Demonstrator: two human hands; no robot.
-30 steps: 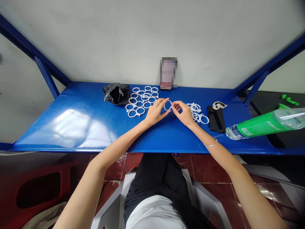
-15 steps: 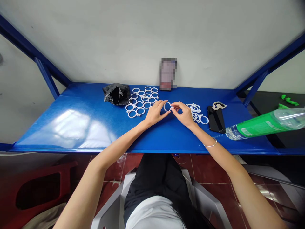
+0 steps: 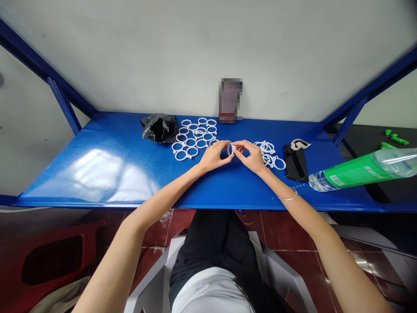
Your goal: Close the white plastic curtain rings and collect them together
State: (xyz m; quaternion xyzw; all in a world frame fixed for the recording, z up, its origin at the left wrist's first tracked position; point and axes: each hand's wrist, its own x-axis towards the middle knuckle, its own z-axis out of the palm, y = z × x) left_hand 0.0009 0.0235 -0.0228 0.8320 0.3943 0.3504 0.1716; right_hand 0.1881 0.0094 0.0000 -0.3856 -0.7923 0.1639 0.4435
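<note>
Between my two hands a white plastic ring (image 3: 229,149) is held up over the table, turned so it looks narrow. My left hand (image 3: 214,156) curls its fingers and thumb around the ring's left side. On the other side, my right hand (image 3: 251,156) pinches the ring near its small tab, which the fingertips partly cover. Left of my hands lie several white rings (image 3: 192,152) with small tabs, spread flat. Just right of my right hand, a smaller pile of white rings (image 3: 279,163) overlaps, partly behind the hand.
A crumpled black plastic bag (image 3: 159,128) stands open at the back left. At right are a black phone (image 3: 295,164), a whitish curved item (image 3: 299,144) and a green-labelled bottle (image 3: 361,170). A blurred-out upright object (image 3: 230,101) leans on the wall behind the blue table (image 3: 81,182).
The held ring has turned from facing me to nearly edge-on. My left fingers have come closer to my right fingertips. The loose rings lie as before.
</note>
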